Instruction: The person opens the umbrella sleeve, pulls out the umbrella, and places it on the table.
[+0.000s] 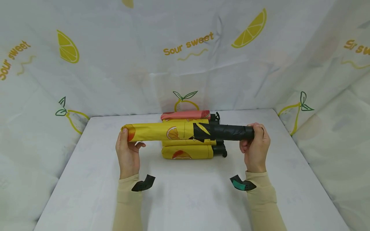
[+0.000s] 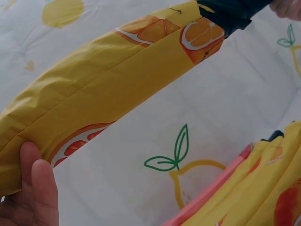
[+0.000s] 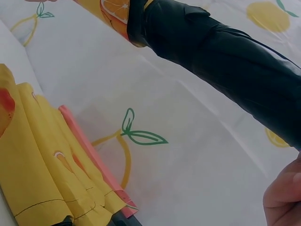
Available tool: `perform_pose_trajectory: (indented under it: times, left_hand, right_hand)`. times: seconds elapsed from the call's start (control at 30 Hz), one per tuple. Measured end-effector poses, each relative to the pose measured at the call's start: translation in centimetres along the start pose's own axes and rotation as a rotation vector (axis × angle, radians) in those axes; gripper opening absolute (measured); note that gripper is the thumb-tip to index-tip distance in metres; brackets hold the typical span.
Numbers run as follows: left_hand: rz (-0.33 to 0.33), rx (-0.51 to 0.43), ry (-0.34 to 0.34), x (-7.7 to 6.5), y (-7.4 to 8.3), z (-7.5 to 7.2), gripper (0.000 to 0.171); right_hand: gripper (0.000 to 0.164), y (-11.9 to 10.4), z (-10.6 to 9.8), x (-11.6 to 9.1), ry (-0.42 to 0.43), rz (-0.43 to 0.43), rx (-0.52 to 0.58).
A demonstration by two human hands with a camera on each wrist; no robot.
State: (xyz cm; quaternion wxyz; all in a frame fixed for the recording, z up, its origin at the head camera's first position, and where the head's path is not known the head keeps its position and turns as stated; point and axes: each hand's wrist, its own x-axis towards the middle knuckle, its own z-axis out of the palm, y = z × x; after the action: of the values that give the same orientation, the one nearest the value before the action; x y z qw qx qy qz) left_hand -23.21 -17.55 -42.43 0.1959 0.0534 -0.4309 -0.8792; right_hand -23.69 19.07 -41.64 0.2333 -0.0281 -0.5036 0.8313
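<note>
A folded umbrella [image 1: 228,132] is held level across the middle of the head view, above the table. Its left part lies in a yellow sleeve [image 1: 153,132] printed with orange slices; the right part is black, with a strip of yellow showing where the two meet. My left hand [image 1: 128,157] grips the sleeve's left end, thumb in front. At the black right end, my right hand [image 1: 257,147] holds on with curled fingers. Behind and below it lie several folded umbrellas, among them a yellow one [image 1: 188,152] in front and a pink one [image 1: 185,115] at the back.
The umbrellas lie side by side on a white table [image 1: 185,199], black handles to the right. A white cloth [image 1: 115,73] with lemon prints hangs behind the table and at both sides. A black band [image 1: 144,183] sits at each wrist.
</note>
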Motion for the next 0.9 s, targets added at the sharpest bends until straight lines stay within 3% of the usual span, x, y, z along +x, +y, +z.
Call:
perform_pose_trajectory:
  times: [0.9]
  left_hand:
    - [0.0,-0.029,0.028,0.32,0.31,-0.77,0.021]
  right_hand:
    - [0.025,-0.4,-0.47,0.19,-0.031,0.005,0.01]
